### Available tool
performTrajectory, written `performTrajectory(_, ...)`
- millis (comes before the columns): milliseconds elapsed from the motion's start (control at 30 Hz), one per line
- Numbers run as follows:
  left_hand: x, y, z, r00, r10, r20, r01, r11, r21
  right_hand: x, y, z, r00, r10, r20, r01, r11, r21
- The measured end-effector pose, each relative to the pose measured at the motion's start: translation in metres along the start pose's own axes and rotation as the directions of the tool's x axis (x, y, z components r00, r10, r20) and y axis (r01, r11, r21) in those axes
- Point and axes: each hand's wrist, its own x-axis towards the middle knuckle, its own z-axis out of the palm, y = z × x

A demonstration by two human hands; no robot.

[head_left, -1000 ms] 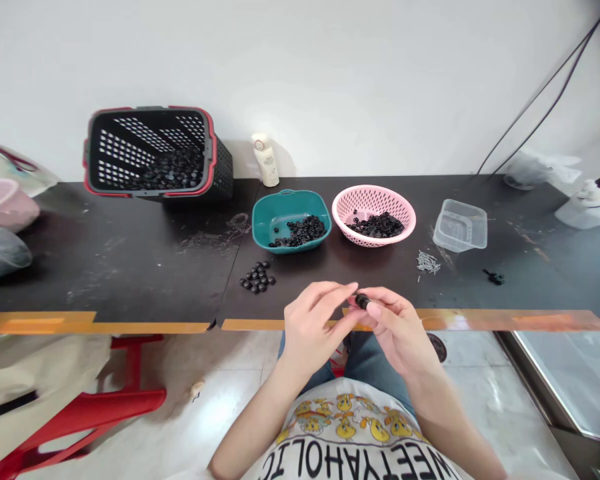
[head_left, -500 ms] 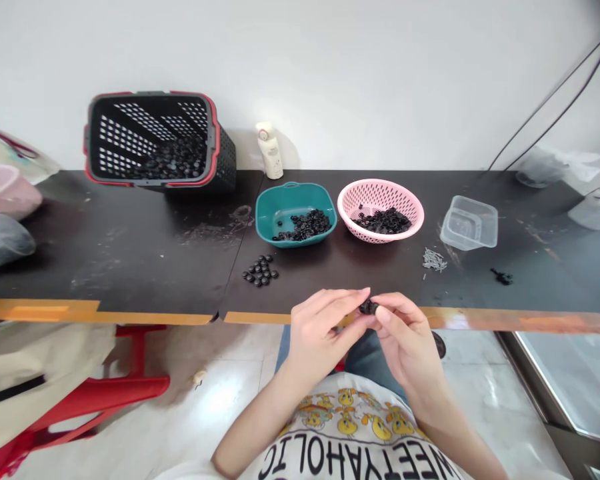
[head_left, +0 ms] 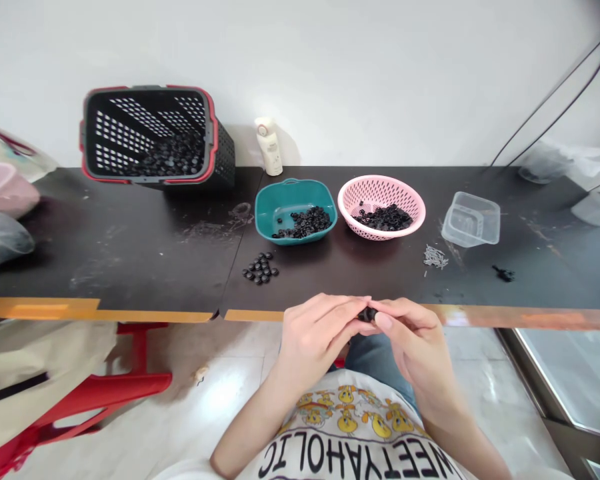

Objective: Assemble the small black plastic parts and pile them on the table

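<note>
A small black plastic part (head_left: 367, 314) is pinched between the fingertips of both hands, just over the table's front edge. My left hand (head_left: 317, 333) closes on it from the left, my right hand (head_left: 411, 337) from the right; the fingers cover much of it. Beyond the hands stand a teal basin (head_left: 270, 230) and a pink sieve basket (head_left: 347, 207), both holding many small black pieces. Left of the hands, several round black caps (head_left: 261, 269) lie in a group. To the right are a pile of small grey pins (head_left: 435, 257) and a black piece (head_left: 503, 273).
A dark basket with a red rim (head_left: 213, 133) holds more black pieces at the back left. Beside it, a white bottle (head_left: 269, 147) stands against the wall. A clear plastic tub (head_left: 473, 220) sits at right. Orange tape (head_left: 525, 319) runs along the table edge.
Both hands have drawn slightly lower and toward my body, and the fingertips have come closer together around the black part. The items on the table keep their places.
</note>
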Motion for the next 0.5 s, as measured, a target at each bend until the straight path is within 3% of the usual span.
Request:
performTrajectory(333,-0.01,-0.004,0.002,0.999,0.012,0.043,-0.015,0.997,0.082,0.008,0.004,-0.003,0.956,0.281,0.084,-0.292,0.938,0.184)
performTrajectory(500,-0.016,-0.011,0.003,0.997,0.012,0.074,-0.017,0.998,0.065,0.011,0.005,-0.007,0.885,0.407,0.225,-0.448,0.875,0.183)
